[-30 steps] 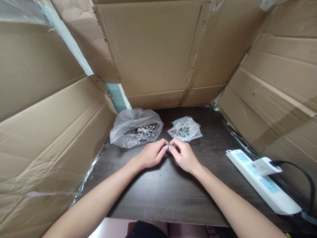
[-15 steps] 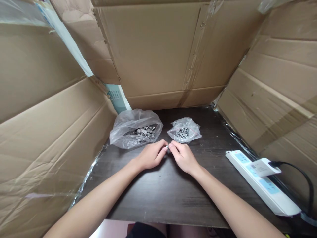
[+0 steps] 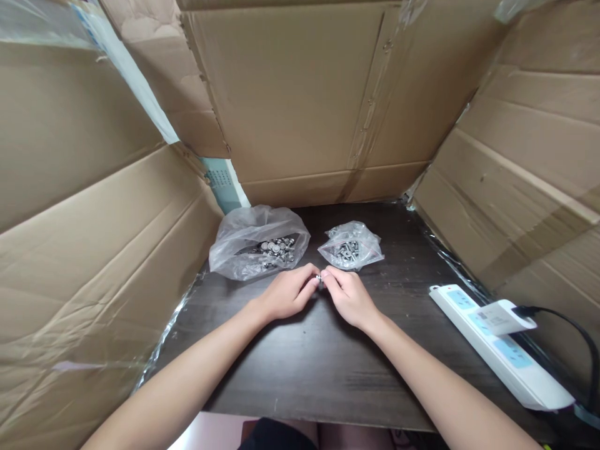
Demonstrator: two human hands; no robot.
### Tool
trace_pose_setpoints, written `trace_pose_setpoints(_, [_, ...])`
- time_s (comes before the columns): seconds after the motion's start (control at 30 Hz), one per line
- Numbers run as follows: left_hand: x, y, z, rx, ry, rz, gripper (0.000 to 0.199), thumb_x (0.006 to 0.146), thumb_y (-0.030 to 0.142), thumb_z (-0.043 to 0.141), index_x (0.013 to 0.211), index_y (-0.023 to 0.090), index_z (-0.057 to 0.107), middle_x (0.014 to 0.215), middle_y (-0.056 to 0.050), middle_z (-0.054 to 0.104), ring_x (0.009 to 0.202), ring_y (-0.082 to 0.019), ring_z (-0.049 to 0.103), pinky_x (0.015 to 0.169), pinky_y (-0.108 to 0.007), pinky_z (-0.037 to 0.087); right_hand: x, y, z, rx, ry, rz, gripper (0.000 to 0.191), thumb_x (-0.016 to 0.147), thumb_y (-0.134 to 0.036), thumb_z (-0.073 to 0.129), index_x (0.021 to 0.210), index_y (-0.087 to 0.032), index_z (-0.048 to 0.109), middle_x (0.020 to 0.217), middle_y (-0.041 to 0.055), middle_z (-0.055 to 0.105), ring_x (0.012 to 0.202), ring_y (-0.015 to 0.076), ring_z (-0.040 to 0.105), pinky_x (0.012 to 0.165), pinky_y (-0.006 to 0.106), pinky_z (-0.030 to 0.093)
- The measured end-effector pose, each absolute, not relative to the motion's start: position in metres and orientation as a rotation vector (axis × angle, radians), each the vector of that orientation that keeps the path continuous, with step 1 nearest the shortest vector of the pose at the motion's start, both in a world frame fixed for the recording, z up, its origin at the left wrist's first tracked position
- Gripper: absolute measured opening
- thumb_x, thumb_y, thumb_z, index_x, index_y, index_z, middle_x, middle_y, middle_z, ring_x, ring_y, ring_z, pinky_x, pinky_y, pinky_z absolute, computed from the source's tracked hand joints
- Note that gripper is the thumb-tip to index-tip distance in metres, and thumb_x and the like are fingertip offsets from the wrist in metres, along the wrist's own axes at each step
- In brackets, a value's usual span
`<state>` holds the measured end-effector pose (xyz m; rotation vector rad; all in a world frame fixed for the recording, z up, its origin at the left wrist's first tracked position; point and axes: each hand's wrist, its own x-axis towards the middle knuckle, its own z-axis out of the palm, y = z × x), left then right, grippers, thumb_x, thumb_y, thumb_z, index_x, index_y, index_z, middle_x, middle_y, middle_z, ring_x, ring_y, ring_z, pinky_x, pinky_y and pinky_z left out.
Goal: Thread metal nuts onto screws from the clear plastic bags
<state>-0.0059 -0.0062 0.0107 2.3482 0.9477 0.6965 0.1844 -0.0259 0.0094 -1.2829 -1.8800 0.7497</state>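
Fingertip to fingertip, my left hand (image 3: 291,291) and my right hand (image 3: 347,294) meet over the middle of the dark table. Both are closed in a pinch on a small shiny metal piece (image 3: 319,279); most of it is covered by the fingers, so its exact kind cannot be made out. Behind my left hand lies an open clear plastic bag (image 3: 234,247) with many round-headed metal pieces (image 3: 276,247) inside. Just beyond my right hand is a smaller zip bag (image 3: 370,249) holding small metal screw-like parts (image 3: 347,250).
A white power strip (image 3: 510,356) with a plugged-in white adapter (image 3: 504,317) and black cable runs along the right side of the table (image 3: 300,369). Cardboard walls (image 3: 300,100) stand at the back, left and right. The table's front edge is near my lap.
The view has shifted very slightly. Both hands stay together in the same place, and a little more of the metal piece shows between the fingertips.
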Motion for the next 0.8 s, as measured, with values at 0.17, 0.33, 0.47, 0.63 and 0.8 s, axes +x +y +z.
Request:
trace_pose_setpoints(0.17, [-0.0055,-0.0061,0.0102,2.352,0.977,0.684,0.023,0.106,0.034,0.037,0.107,0.02,0.054,0.098,-0.005,0.068,0.085,-0.02,0.064,0.078,-0.031,0.047,0.1852,-0.0264,0.0118,-1.279,-1.865,0.753,0.034,0.1,-0.038,0.04,0.07,-0.021,0.046,0.065,-0.0006,0.054,0.062,0.0148,0.048,0.062,0.028,0.032])
trace_pose_setpoints(0.33, [-0.0056,-0.0065,0.0098,2.352,0.974,0.683,0.023,0.106,0.034,0.036,0.106,0.02,0.054,0.097,-0.005,0.067,0.084,-0.02,0.064,0.078,-0.031,0.047,0.186,-0.0254,0.0112,-1.213,-1.869,0.764,0.026,0.097,-0.034,0.043,0.076,-0.021,0.05,0.067,-0.0009,0.055,0.062,0.0148,0.049,0.062,0.027,0.035])
trace_pose_setpoints(0.47, [-0.0053,-0.0063,0.0099,2.345,0.973,0.69,0.022,0.106,0.034,0.036,0.105,0.02,0.054,0.097,-0.005,0.068,0.085,-0.02,0.064,0.078,-0.031,0.047,0.1858,-0.0252,0.0103,-1.209,-1.857,0.758,0.02,0.094,-0.032,0.047,0.079,-0.021,0.051,0.065,-0.002,0.052,0.06,0.0145,0.047,0.06,0.027,0.034])
trace_pose_setpoints(0.63, [-0.0054,-0.0065,0.0104,2.342,0.957,0.688,0.022,0.106,0.033,0.037,0.105,0.02,0.055,0.098,-0.005,0.069,0.086,-0.02,0.065,0.079,-0.031,0.048,0.185,-0.0248,0.0102,-1.237,-1.888,0.76,0.036,0.1,-0.038,0.039,0.069,-0.021,0.042,0.063,-0.0012,0.05,0.059,0.014,0.045,0.06,0.028,0.032])
trace_pose_setpoints(0.8, [-0.0051,-0.006,0.0105,2.341,0.962,0.697,0.023,0.106,0.034,0.037,0.106,0.02,0.055,0.098,-0.005,0.068,0.086,-0.02,0.064,0.079,-0.031,0.047,0.1849,-0.0261,0.0106,-1.26,-1.87,0.774,0.034,0.1,-0.038,0.04,0.072,-0.021,0.047,0.066,-0.0003,0.055,0.063,0.015,0.049,0.063,0.029,0.033])
